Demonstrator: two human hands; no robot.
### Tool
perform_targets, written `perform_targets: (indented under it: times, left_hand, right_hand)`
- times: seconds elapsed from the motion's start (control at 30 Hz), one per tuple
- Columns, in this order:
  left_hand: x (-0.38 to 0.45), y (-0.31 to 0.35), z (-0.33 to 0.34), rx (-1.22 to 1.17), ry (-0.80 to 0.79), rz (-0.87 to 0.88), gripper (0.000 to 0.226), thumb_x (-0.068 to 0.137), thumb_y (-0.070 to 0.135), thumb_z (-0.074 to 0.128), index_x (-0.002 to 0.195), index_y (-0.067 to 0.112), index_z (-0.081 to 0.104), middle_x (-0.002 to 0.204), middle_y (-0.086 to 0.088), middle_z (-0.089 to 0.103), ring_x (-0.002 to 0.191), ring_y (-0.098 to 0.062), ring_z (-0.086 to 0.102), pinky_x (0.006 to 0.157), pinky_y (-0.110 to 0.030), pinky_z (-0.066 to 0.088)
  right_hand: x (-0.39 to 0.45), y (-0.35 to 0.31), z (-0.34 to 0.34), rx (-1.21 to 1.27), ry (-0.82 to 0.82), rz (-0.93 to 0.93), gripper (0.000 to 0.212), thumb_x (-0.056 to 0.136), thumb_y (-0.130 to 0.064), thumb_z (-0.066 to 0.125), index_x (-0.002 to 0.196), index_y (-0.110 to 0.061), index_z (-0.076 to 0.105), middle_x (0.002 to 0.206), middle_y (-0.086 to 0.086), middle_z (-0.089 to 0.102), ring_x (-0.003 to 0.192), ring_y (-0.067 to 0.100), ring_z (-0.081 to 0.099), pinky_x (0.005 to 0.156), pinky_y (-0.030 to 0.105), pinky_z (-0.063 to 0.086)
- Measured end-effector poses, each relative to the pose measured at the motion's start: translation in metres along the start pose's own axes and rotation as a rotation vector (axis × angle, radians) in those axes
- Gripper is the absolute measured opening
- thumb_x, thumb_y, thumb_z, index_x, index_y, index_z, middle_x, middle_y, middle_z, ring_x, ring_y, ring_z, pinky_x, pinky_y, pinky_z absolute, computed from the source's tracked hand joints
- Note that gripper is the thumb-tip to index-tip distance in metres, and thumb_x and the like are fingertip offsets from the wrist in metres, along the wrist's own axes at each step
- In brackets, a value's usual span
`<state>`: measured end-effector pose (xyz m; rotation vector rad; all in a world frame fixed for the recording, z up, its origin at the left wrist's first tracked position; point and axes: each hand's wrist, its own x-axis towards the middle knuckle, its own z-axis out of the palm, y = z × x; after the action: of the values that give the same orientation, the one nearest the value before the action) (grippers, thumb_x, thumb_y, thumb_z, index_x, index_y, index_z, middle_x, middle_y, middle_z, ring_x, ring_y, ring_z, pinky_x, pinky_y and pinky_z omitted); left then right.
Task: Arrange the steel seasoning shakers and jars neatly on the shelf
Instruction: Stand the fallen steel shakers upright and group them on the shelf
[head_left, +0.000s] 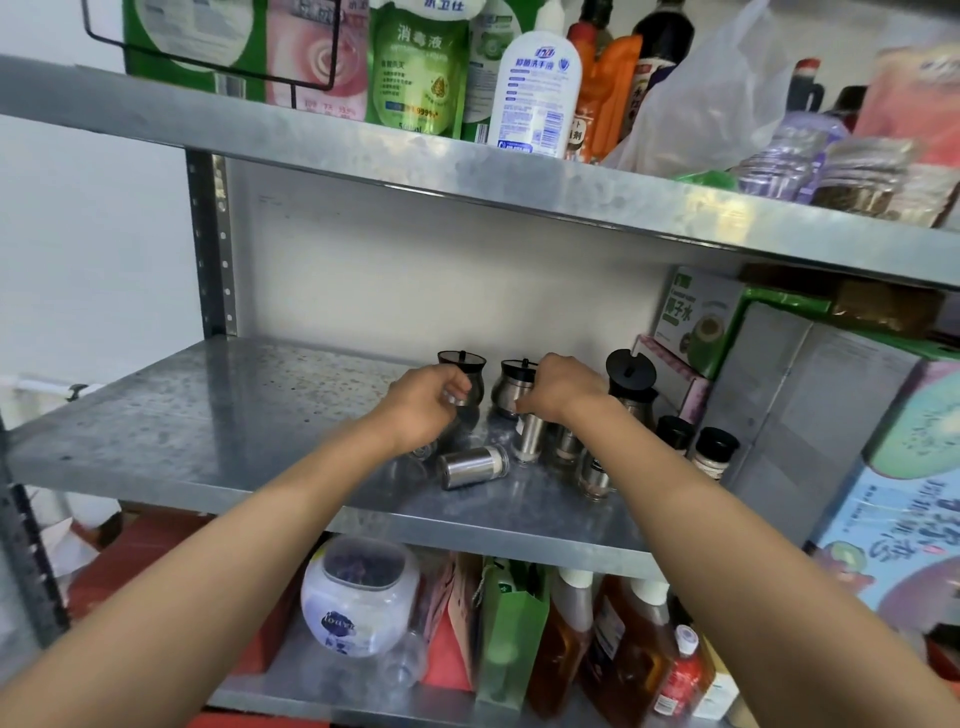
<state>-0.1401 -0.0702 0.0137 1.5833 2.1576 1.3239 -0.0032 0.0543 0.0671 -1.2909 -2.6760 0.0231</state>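
Note:
On the middle steel shelf (208, 415) stand steel seasoning jars with dark lids: one (465, 366) at the back left, a second (511, 384) beside it, a taller one (631, 379) to the right. My left hand (428, 402) grips a small steel shaker (458, 399) just in front of the left jar. My right hand (558, 389) holds the top of an upright steel shaker (531, 436). Another shaker (472, 466) lies on its side near the front. More upright shakers (595, 475) stand under my right wrist, and two black-capped jars (714, 452) stand at the right.
Cardboard boxes (789, 405) fill the shelf's right end. The upper shelf holds detergent pouches and a white bottle (535, 88). Below are a round plastic jar (358, 597), a green bag and amber bottles (623, 649). The shelf's left half is bare metal.

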Motion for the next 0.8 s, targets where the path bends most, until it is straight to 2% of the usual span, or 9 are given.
perform_targets:
  times: [0.13, 0.3, 0.43, 0.53, 0.6, 0.7, 0.8]
  left_hand:
    - [-0.005, -0.001, 0.003, 0.031, -0.087, 0.012, 0.027, 0.085, -0.007, 0.058, 0.105, 0.01, 0.065, 0.098, 0.001, 0.064, 0.093, -0.012, 0.06, 0.075, -0.01, 0.044]
    - [-0.009, -0.006, 0.003, 0.056, -0.116, -0.036, 0.024, 0.086, -0.002, 0.06, 0.106, 0.01, 0.065, 0.104, -0.004, 0.065, 0.101, -0.019, 0.062, 0.093, -0.027, 0.049]
    - [-0.017, -0.01, 0.003, 0.077, -0.17, -0.075, 0.018, 0.087, 0.009, 0.063, 0.104, 0.014, 0.066, 0.106, -0.004, 0.066, 0.098, -0.018, 0.062, 0.087, -0.028, 0.051]
    - [-0.025, -0.009, 0.002, 0.092, -0.173, -0.068, 0.018, 0.087, 0.014, 0.064, 0.104, 0.012, 0.067, 0.1, -0.002, 0.065, 0.089, -0.014, 0.06, 0.074, -0.02, 0.044]
    - [-0.029, -0.008, 0.001, 0.118, -0.187, -0.065, 0.017, 0.087, 0.017, 0.065, 0.103, 0.011, 0.067, 0.097, 0.0, 0.064, 0.087, -0.013, 0.059, 0.073, -0.02, 0.044]
    - [-0.033, -0.009, 0.001, 0.188, -0.223, -0.072, 0.02, 0.086, 0.026, 0.066, 0.102, 0.014, 0.068, 0.097, 0.001, 0.064, 0.091, -0.016, 0.06, 0.08, -0.026, 0.046]
    - [-0.035, -0.012, 0.001, 0.288, -0.223, -0.088, 0.024, 0.084, 0.037, 0.066, 0.095, 0.016, 0.069, 0.089, 0.001, 0.065, 0.085, -0.017, 0.061, 0.075, -0.029, 0.047]
  right_hand:
    - [0.003, 0.003, 0.002, 0.074, -0.044, 0.009, 0.028, 0.078, -0.03, 0.076, 0.092, -0.011, 0.062, 0.089, 0.003, 0.065, 0.082, 0.022, 0.063, 0.056, 0.025, 0.044]
    - [0.008, 0.006, 0.0, 0.166, -0.122, -0.002, 0.027, 0.073, -0.017, 0.081, 0.096, -0.007, 0.071, 0.096, 0.006, 0.07, 0.091, 0.024, 0.066, 0.08, 0.033, 0.057]
    - [0.009, 0.007, 0.001, 0.169, -0.133, -0.004, 0.02, 0.074, -0.009, 0.077, 0.093, -0.006, 0.072, 0.098, 0.007, 0.071, 0.091, 0.024, 0.066, 0.082, 0.035, 0.059]
    - [0.003, 0.007, -0.002, 0.206, -0.123, 0.002, 0.016, 0.075, -0.014, 0.074, 0.088, -0.007, 0.068, 0.089, 0.004, 0.067, 0.079, 0.019, 0.063, 0.067, 0.028, 0.055]
    - [-0.003, 0.006, -0.003, 0.233, -0.088, 0.007, 0.015, 0.077, -0.02, 0.07, 0.079, -0.011, 0.059, 0.078, 0.001, 0.059, 0.066, 0.016, 0.055, 0.055, 0.023, 0.043]
    - [-0.01, 0.003, -0.005, 0.237, -0.002, 0.012, 0.016, 0.076, -0.02, 0.062, 0.069, -0.015, 0.049, 0.069, -0.001, 0.051, 0.059, 0.016, 0.049, 0.051, 0.022, 0.036]
    - [-0.015, 0.0, -0.007, 0.218, 0.065, 0.003, 0.018, 0.076, -0.019, 0.059, 0.064, -0.016, 0.047, 0.064, -0.001, 0.05, 0.056, 0.016, 0.047, 0.049, 0.023, 0.034]
